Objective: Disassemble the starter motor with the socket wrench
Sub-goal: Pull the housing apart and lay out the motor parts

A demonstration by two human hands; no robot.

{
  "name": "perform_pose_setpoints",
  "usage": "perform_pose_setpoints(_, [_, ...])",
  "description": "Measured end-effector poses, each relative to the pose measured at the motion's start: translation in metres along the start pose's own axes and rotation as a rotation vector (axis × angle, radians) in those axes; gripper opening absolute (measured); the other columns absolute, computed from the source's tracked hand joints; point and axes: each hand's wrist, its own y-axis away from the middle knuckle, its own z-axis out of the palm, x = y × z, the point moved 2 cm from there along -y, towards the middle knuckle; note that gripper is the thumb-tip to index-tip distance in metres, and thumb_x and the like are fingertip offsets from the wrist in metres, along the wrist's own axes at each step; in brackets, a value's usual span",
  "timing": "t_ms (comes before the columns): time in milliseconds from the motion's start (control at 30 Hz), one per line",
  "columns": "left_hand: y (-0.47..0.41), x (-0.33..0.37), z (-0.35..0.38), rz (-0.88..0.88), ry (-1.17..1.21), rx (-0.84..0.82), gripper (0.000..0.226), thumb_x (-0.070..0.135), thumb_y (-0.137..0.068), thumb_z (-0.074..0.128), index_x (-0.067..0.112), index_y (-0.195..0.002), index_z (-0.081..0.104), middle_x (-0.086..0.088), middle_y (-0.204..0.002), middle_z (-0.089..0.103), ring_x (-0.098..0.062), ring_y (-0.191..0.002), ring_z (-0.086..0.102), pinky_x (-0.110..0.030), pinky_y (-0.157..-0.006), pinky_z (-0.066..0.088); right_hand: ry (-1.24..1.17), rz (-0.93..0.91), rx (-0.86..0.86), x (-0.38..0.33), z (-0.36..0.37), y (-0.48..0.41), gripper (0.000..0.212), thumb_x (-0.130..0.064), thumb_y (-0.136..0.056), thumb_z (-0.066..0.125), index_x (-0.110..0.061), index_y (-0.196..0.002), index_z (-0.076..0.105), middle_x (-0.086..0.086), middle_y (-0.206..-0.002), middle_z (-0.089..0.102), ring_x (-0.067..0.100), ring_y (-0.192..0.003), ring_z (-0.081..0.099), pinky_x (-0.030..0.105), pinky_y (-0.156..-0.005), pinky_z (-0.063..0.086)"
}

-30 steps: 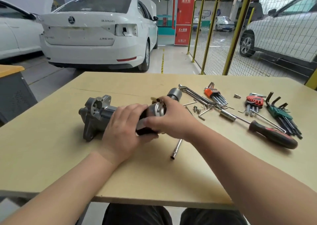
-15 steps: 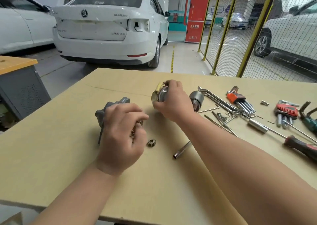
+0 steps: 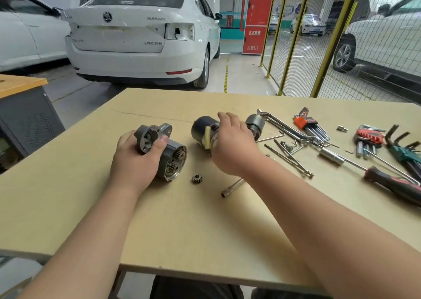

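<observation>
1. Head view, centre left: the left hand [image 3: 134, 159] grasps the grey gear housing [image 3: 175, 159] of the starter motor, with the thumb over its top and the fingers curled behind it. The open end of the housing faces right and shows small gears inside.
2. Centre: the right hand [image 3: 232, 146] grasps the black motor body [image 3: 201, 127], which lies apart from the housing, further up the frame and to the right. The fingers are bent over its top.
3. Just right of that hand lies a grey cylinder [image 3: 255, 123].
4. Lower centre: a loose pinion gear [image 3: 196, 179] sits on the table [image 3: 182, 230] between the two forearms. A thin socket tube [image 3: 232, 188] lies near it to the right.
5. Right of the frame: the socket wrench [image 3: 391, 184], with a red and black handle, lies untouched. Orange [image 3: 305, 123], red [image 3: 369, 136] and green [image 3: 405, 155] hex key sets lie above it.
6. Upper left: a white car [image 3: 141, 31] stands behind the table.
</observation>
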Motion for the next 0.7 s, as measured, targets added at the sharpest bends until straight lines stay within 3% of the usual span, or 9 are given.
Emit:
perform_pose_setpoints(100, [0.001,0.001,0.002,0.046,0.013,0.065,0.018,0.046,-0.078,0.066,0.034,-0.070,0.055,0.007,-0.098,0.053,-0.006,-0.085,0.051,-0.019,-0.077,0.034,-0.210,-0.174,0.149,-0.019,-0.013,0.029,0.047,-0.016,-0.089,0.046,-0.017,-0.135,0.041,0.003,-0.134,0.048,0.019,-0.120,0.042,0.025,-0.098,0.030])
perform_pose_setpoints(167, [0.003,0.006,0.002,0.103,0.062,0.051,0.015,0.039,-0.079,0.070,0.032,-0.077,0.057,0.000,-0.108,0.054,-0.007,-0.090,0.054,-0.015,-0.078,0.038,-0.398,-0.134,0.080,-0.029,-0.012,0.040,0.031,-0.021,-0.093,0.046,-0.020,-0.124,0.051,-0.003,-0.119,0.058,0.011,-0.105,0.051,0.023,-0.089,0.037])
perform_pose_setpoints(267, [0.010,0.018,-0.002,0.523,-0.026,0.022,0.028,0.033,-0.079,0.071,0.016,-0.100,0.066,-0.005,-0.116,0.050,-0.019,-0.111,0.051,-0.027,-0.095,0.043,-0.681,0.062,-0.043,-0.033,-0.005,0.042,0.029,-0.035,-0.098,0.038,-0.021,-0.115,0.056,-0.007,-0.106,0.060,0.010,-0.099,0.054,0.028,-0.081,0.039])
perform_pose_setpoints(333, [0.017,0.025,-0.002,0.874,-0.237,0.061,0.028,0.034,-0.077,0.069,0.019,-0.101,0.067,-0.009,-0.117,0.050,-0.037,-0.122,0.043,-0.040,-0.087,0.047,-0.806,0.169,-0.034,-0.027,0.001,0.043,0.037,-0.043,-0.099,0.034,-0.020,-0.116,0.057,-0.004,-0.109,0.062,0.015,-0.103,0.056,0.030,-0.082,0.039])
perform_pose_setpoints(433, [0.024,0.032,0.003,1.153,-0.395,0.075,0.020,0.031,-0.083,0.063,0.030,-0.103,0.062,-0.005,-0.120,0.048,-0.048,-0.128,0.034,-0.043,-0.075,0.052,-0.940,0.235,-0.041,-0.021,0.009,0.046,0.055,-0.060,-0.091,0.031,-0.019,-0.115,0.058,0.000,-0.112,0.064,0.020,-0.107,0.058,0.039,-0.095,0.043])
perform_pose_setpoints(533, [0.030,0.034,0.011,1.279,-0.446,0.027,0.022,0.028,-0.084,0.063,0.028,-0.106,0.060,-0.006,-0.122,0.046,-0.049,-0.129,0.033,-0.047,-0.078,0.054,-1.063,0.274,-0.053,-0.017,0.010,0.046,0.076,-0.075,-0.071,0.031,-0.023,-0.119,0.059,0.002,-0.115,0.066,0.022,-0.111,0.059,0.049,-0.101,0.042])
perform_pose_setpoints(700, [0.039,0.035,0.016,1.277,-0.342,0.022,0.020,0.029,-0.095,0.052,0.023,-0.113,0.056,-0.009,-0.124,0.044,-0.044,-0.128,0.037,-0.042,-0.087,0.051,-1.109,0.255,-0.098,-0.014,0.008,0.047,0.076,-0.075,-0.069,0.038,-0.029,-0.127,0.054,0.002,-0.123,0.063,0.023,-0.117,0.056,0.047,-0.103,0.040])
